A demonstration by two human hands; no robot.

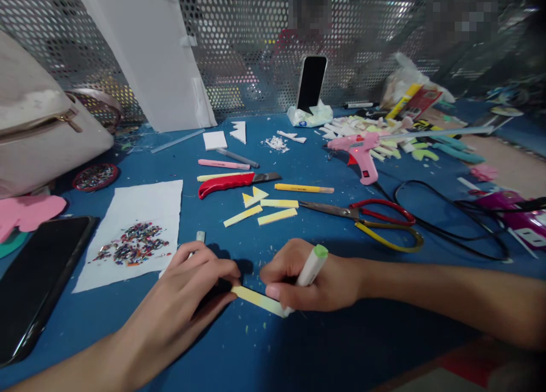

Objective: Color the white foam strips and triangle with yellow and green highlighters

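Though partly unseen, yellow strip (258,299) in pinching left hand (183,292), green-ended marker (313,266) in pinching right hand (336,279)

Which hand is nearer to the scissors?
Right. The right hand is below the scissors in the picture; the left hand is farther away, down to their left.

One head-worn camera provides the view, looking forward and down over the blue tabletop (205,352) from the person's side. The left hand (187,284) and right hand (315,275) lie close to the lens, in the lower half. The perforated metal screen (247,39) stands farther off, across the top. Coverage runs from a beige zippered bag (46,107) at left to a purple object (505,210) at right.
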